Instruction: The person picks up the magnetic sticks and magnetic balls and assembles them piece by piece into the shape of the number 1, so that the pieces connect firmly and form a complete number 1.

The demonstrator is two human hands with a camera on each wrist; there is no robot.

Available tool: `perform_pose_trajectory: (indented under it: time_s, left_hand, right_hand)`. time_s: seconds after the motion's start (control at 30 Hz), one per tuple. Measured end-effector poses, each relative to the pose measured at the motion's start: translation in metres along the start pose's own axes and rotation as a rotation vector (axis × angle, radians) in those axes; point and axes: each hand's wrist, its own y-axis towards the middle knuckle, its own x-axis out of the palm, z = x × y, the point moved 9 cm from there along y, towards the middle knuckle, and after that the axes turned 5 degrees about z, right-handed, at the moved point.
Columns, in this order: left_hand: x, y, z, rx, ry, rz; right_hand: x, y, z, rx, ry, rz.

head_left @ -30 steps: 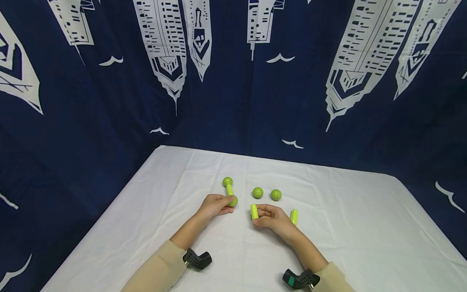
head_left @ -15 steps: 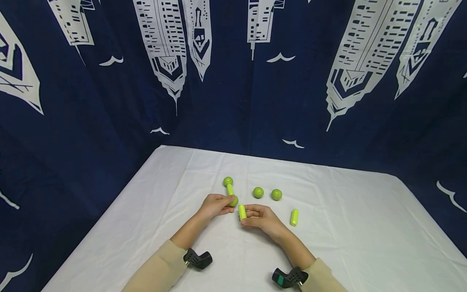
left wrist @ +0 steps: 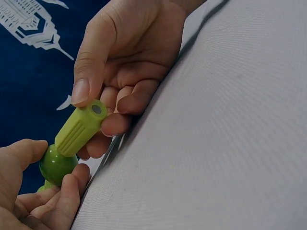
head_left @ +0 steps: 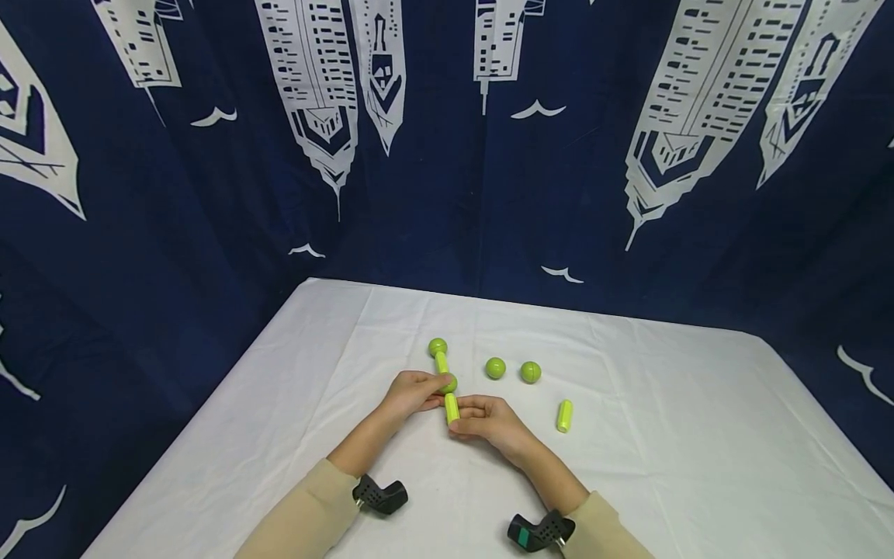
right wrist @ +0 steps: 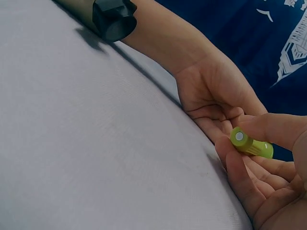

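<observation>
My left hand [head_left: 410, 393] pinches a green ball [left wrist: 57, 165] between thumb and fingers. Beyond it a yellow-green rod [head_left: 441, 362] leads from this ball to another green ball [head_left: 438, 346], forming a short chain on the cloth. A second yellow-green rod [left wrist: 78, 130], ribbed along its side, is pinched by my right hand [head_left: 494, 423]. Its far end meets the held ball in the left wrist view; its near end shows a small silvery disc. Most of the first rod is hidden from the wrist cameras by the fingers.
Two loose green balls, one nearer [head_left: 495, 368] and one farther right [head_left: 531, 373], lie right of the chain. Another yellow-green rod [head_left: 564, 416] lies beyond the right hand. White cloth [head_left: 684, 435] covers the table; a dark blue printed curtain [head_left: 433, 217] hangs behind.
My right hand has moved left with its rod, from a gap beside the chain to contact with the held ball. My left hand has stayed in place.
</observation>
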Motion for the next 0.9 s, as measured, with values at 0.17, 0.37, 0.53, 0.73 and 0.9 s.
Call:
perform_pose_trajectory:
  time_s: [0.17,0.37,0.53,0.73,0.9]
  left_hand:
    - [0.0003,0.0003,0.0006,0.001,0.004,-0.002]
    - [-0.0001,-0.0002,0.0010,0.009,0.002,-0.004]
    - [-0.0011,-0.0011,0.0013,0.010,0.009,0.003]
    - [-0.0010,-0.0018,0.0017,0.007,0.009,0.010]
    - [-0.0003,-0.0025,0.0022,0.007,0.010,0.007]
  right_hand:
    - [-0.0006,0.0011,-0.0007,-0.010,-0.002,0.010]
    - [-0.0002,0.0004,-0.0017,-0.011,-0.015,0.012]
    - [0.0006,0.0011,-0.0012,-0.003,-0.010,0.018]
    - [0.0010,0.0013,-0.0006,0.006,0.000,0.023]
    - [0.0000,0.0005,-0.0012,0.005,-0.008,0.027]
